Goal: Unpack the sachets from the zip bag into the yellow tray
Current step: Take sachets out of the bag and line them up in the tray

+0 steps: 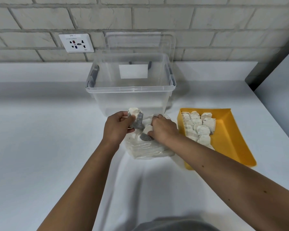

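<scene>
Seen from my head camera, both of my hands work at the middle of the white desk (40, 130). My left hand (118, 125) is curled round a small bundle of white-and-grey paper sachets (135, 118), held up just in front of the near wall of a clear plastic storage box (132, 94). My right hand (163, 129), fingers bent, sits at the mouth of the clear plastic zip bag (147, 151) and grips another white sachet with a grey end (147, 132); how many it has hold of I cannot tell. The zip bag lies flat on the desk between my forearms, just in front of the box, with more pale sachets showing through its film. Just to the right of the bag, beside my right wrist, lies the yellow plastic tray (232, 135), one side sloping open toward the right. In its left half white sachets (198, 127) stand packed in close rows, touching one another and the tray's left wall; my right forearm crosses the near left corner. Behind the box a clear lid (140, 42) leans upright against the pale brick wall (223, 19), and a white wall socket (76, 42) is set in the wall to the left of it.
</scene>
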### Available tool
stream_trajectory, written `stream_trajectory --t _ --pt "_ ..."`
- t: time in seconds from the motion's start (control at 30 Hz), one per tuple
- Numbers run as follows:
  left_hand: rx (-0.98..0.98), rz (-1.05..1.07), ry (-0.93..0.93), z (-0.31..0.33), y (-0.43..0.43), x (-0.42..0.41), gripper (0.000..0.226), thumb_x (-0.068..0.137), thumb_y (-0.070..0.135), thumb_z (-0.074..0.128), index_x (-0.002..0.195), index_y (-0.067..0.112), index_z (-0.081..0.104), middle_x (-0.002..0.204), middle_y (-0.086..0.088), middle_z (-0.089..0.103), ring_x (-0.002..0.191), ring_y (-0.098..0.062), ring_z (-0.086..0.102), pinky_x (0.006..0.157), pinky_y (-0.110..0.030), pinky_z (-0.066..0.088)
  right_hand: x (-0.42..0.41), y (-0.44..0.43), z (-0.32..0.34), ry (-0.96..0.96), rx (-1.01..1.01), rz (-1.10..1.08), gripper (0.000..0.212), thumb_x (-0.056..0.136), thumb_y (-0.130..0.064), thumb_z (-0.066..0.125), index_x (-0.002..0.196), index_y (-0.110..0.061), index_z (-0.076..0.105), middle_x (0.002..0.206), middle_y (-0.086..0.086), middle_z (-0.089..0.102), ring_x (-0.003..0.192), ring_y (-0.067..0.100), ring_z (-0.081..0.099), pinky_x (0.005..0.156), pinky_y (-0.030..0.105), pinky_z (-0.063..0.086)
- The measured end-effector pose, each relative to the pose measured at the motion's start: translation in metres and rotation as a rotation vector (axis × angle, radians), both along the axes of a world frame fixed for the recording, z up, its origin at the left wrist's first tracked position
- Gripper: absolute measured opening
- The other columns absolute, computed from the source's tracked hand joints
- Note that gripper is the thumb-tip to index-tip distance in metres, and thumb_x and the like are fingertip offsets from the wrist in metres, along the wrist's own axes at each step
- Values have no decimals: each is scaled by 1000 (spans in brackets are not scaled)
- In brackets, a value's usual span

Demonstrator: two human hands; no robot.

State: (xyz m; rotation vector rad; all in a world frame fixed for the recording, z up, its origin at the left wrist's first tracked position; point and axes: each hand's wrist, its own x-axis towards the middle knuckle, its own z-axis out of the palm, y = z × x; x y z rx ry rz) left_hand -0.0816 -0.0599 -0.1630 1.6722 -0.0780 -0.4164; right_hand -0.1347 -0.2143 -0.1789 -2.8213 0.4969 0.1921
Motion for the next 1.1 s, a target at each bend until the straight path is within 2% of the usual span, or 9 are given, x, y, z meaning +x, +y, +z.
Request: stream_trajectory --t 0.07,0.2,0.3,0.43,0.63,0.73,0.83,1.0,1.1 --pt "0 -2 1 1 0 0 12 92 12 65 102 6 70 81 -10 71 78 -21 72 67 -26 60 2 -2 0 17 4 14 44 83 -30 68 122 -14 56 127 5 54 112 28 57 79 33 44" --pt "5 2 3 2 2 1 13 93 13 65 102 6 70 81 -7 73 78 -21 73 68 -26 60 -8 -9 12 -56 85 47 13 83 -31 71 90 -23 64 104 -3 64 99 22 60 70 27 40" --pt "24 -8 -6 2 2 0 12 92 14 66 101 8 71 82 -9 73 78 -21 72 68 -27 61 -18 -17 37 -89 171 94 11 80 -32 77 86 -25 71 84 -11 66 81 12 63 67 26 44" --pt "46 -65 -1 4 -3 -4 7 91 17 68 96 14 72 82 -11 72 74 -20 70 73 -33 61 -23 -24 65 -110 466 148 10 79 -20 80 84 -19 71 74 -4 72 55 10 68 64 25 56" --pt "-36 -135 142 13 -8 -11 13 94 17 64 104 11 72 79 -6 72 62 -20 69 64 -30 61 -13 -22 64 -245 612 23 8 83 -11 75 88 -10 69 72 13 72 60 23 72 62 39 62" --pt "-54 -144 154 14 -5 -11 18 98 22 60 105 11 72 85 -9 74 64 -20 70 66 -30 61 -11 -19 59 -281 655 -34 9 85 -9 73 90 -8 67 71 14 71 56 20 71 60 37 61" --pt "-58 -177 132 14 -3 -12 22 96 28 63 105 10 72 89 -9 75 72 -18 73 67 -27 60 -8 -17 55 -285 708 -83 8 86 -9 73 90 -8 65 73 15 71 52 16 68 57 31 60" --pt "10 -144 38 6 -2 -9 18 88 18 74 103 7 72 89 -11 77 82 -21 74 72 -29 61 -3 -15 48 -271 921 -161 9 86 -8 72 90 -4 65 73 18 69 61 27 70 59 34 61" --pt "50 -39 -5 0 0 -3 13 88 16 73 97 8 73 86 -11 76 82 -24 75 73 -33 62 -3 -19 36 -260 877 -175 14 91 -18 68 91 -4 66 74 15 70 61 26 71 60 36 61"
